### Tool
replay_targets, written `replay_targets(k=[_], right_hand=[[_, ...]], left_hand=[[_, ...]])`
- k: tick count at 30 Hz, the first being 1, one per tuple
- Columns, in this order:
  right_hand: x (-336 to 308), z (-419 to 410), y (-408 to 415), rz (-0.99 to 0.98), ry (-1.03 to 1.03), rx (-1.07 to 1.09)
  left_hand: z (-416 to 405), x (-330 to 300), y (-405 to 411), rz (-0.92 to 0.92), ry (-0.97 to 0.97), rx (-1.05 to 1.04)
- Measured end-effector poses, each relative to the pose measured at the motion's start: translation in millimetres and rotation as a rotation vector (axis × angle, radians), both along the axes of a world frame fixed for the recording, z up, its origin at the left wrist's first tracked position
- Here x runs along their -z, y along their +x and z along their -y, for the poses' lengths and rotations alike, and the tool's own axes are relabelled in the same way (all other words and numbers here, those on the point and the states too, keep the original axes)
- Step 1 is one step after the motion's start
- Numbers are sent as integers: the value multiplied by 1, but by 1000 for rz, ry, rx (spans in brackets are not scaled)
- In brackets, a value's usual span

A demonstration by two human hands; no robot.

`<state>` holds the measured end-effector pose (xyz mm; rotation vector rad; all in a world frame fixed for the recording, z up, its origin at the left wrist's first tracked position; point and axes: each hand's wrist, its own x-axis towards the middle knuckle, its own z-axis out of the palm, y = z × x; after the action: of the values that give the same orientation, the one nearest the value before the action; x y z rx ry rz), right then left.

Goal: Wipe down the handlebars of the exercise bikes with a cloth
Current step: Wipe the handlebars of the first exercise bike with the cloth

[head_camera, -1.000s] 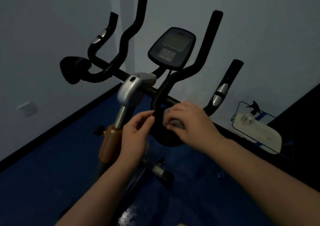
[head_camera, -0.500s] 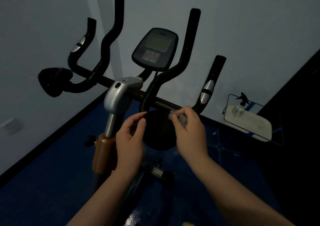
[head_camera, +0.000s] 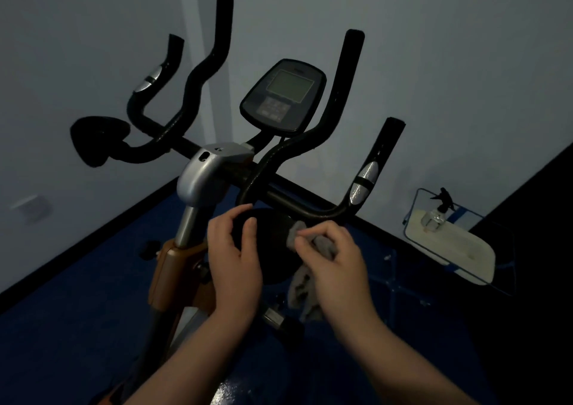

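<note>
An exercise bike's black handlebars [head_camera: 310,201] fill the middle of the view, with several upright grips and a console [head_camera: 283,94] between them. A round black pad [head_camera: 273,249] sits at the near end of the right bar. My left hand [head_camera: 234,259] grips that pad's left edge, thumb and fingers curled around it. My right hand [head_camera: 333,268] pinches a grey cloth [head_camera: 305,283] against the pad's right side; the rest of the cloth hangs loose below my fingers.
A second black pad [head_camera: 96,139] sticks out at the left end of the bars. A spray bottle [head_camera: 438,209] stands on a white glass-topped stand [head_camera: 455,246] at the right by the wall. The floor is blue. The room is dim.
The cloth, bunched under my right hand a second ago, now hangs loose below it. My right hand has shifted to the pad's right side. The view has drifted slightly.
</note>
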<state>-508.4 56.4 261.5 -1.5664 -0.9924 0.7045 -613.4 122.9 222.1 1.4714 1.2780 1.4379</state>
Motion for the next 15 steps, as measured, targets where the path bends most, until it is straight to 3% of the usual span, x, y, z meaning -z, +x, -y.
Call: replay_targets(k=[2, 3, 5, 7, 11, 15], right_hand=[[-8, 3, 27, -5, 29, -65], [-14, -1, 40, 83, 90, -64], [-26, -15, 61, 342, 222, -77], [-30, -31, 73, 574, 215, -232], [-14, -44, 100, 1096, 151, -567], [-12, -45, 123, 1045, 224, -632]], left_hand=[[1, -2, 4, -102, 61, -83], [1, -5, 8, -168, 103, -121], [1, -9, 15, -295, 164, -159], [0, -13, 22, -352, 171, -190], [-2, -8, 22, -274, 207, -209], [-4, -3, 22, -272, 229, -232]])
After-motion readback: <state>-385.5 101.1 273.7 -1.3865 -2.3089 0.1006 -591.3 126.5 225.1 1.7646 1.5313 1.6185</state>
